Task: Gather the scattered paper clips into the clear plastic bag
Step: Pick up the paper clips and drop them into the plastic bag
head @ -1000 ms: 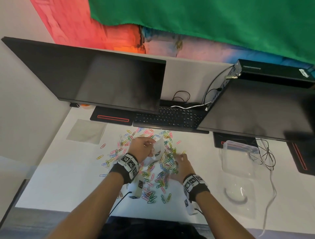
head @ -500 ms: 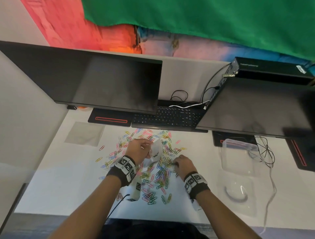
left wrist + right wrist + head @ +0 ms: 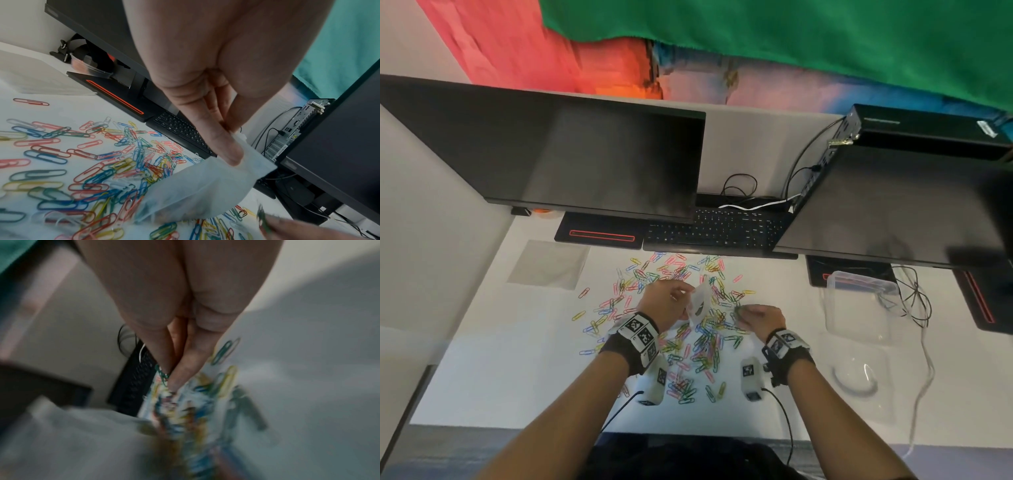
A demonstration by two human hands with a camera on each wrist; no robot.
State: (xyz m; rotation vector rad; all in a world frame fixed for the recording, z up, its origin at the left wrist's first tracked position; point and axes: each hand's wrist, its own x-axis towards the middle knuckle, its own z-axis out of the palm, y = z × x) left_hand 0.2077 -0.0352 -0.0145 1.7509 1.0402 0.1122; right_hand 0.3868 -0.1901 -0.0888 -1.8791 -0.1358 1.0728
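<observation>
**Clips going into the bag, a pinch at a time**

Head view: the left hand (image 3: 667,301) holds the clear plastic bag (image 3: 700,305) up over the paper clips (image 3: 698,346) strewn across the bench (image 3: 517,359); the right hand (image 3: 758,317) pinches a few clips beside it.

Left wrist view: fingers (image 3: 224,146) grip the bag's rim. The film looks limp and slippery, best held at the mouth.

Right wrist view: blurred, fingertips (image 3: 179,378) closed on a green clip (image 3: 162,374), light and likely to snag.
</observation>
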